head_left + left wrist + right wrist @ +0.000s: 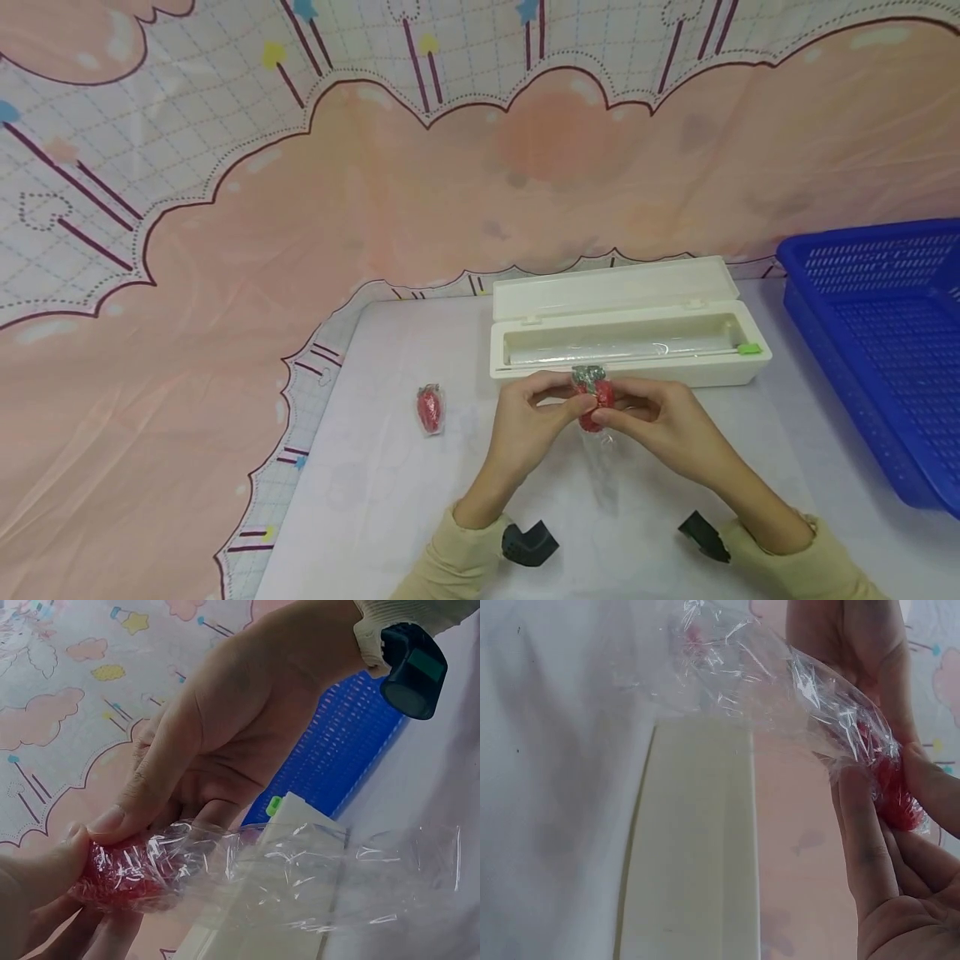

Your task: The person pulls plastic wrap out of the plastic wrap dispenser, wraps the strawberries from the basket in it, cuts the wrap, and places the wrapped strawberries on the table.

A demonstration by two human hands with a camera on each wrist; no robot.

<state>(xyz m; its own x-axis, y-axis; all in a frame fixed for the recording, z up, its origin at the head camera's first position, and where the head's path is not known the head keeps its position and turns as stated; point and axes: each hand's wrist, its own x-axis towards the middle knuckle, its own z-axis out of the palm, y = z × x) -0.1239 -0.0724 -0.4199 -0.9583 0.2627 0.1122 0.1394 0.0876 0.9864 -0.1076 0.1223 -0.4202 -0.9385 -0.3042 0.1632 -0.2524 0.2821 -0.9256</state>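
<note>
A small red strawberry-like piece is held above the white table, half wrapped in clear cling film that trails down toward me. My left hand pinches its left side and my right hand pinches its right side. In the left wrist view the red piece lies under the film, between a thumb and fingers. The right wrist view shows the red piece held between fingertips, with film spreading away from it. A white cling film dispenser box stands open just beyond the hands.
A second red piece wrapped in film lies on the table to the left. A blue plastic basket stands at the right edge. A pink patterned cloth hangs behind and to the left of the table.
</note>
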